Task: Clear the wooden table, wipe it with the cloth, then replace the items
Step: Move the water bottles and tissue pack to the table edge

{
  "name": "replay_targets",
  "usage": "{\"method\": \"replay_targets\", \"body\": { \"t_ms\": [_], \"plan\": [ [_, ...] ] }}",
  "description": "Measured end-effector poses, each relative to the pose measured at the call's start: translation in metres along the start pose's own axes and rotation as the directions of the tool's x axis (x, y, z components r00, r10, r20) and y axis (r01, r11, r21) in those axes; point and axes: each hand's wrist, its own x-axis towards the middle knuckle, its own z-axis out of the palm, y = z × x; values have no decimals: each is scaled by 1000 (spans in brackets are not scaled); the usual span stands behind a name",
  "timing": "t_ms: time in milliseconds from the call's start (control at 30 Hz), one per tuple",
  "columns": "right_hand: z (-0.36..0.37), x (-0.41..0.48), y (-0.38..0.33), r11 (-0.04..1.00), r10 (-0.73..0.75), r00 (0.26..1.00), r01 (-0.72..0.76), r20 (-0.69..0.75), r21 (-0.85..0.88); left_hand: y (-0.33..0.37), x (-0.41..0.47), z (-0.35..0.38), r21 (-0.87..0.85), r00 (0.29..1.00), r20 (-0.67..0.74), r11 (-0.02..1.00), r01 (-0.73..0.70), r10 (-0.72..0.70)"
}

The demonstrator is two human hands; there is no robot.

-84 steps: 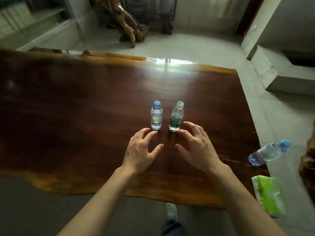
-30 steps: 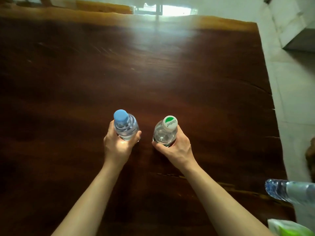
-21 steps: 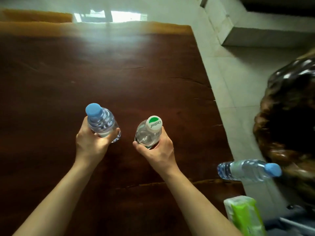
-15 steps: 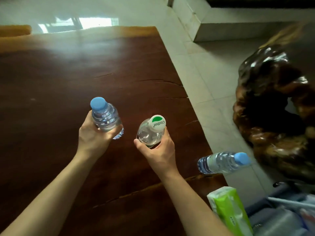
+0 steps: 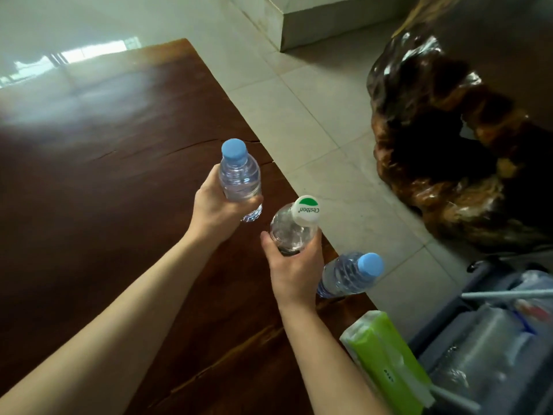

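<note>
My left hand (image 5: 217, 206) grips a clear water bottle with a blue cap (image 5: 238, 175), held above the dark wooden table (image 5: 104, 190) near its right edge. My right hand (image 5: 294, 268) grips a second clear bottle with a white and green cap (image 5: 294, 227), also lifted, right at the table's right edge. A third bottle with a blue cap (image 5: 350, 275) lies on its side at that edge, just right of my right hand. A green tissue pack (image 5: 389, 365) lies at the near right corner. No cloth is in view.
Pale tiled floor (image 5: 314, 115) runs along the right of the table. A large glossy carved wood piece (image 5: 449, 130) stands on it at the right. A grey cart or bin with clear plastic items (image 5: 493, 348) sits at the bottom right.
Both hands closed on the two standing bottles, lifted them and carried them rightward toward the table's right edge. The view swung right, bringing the carved wood piece and grey cart into sight.
</note>
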Motion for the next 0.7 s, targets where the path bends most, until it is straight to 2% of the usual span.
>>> {"method": "replay_targets", "body": {
  "t_ms": [233,700],
  "plan": [
    [1,9,22,998,56,996,-55,-73,18,-2,18,39,51,996,88,999,4,-8],
    [2,12,32,996,22,1000,-23,-12,-82,-7,24,47,135,983,155,988,77,-98]
  ]
}}
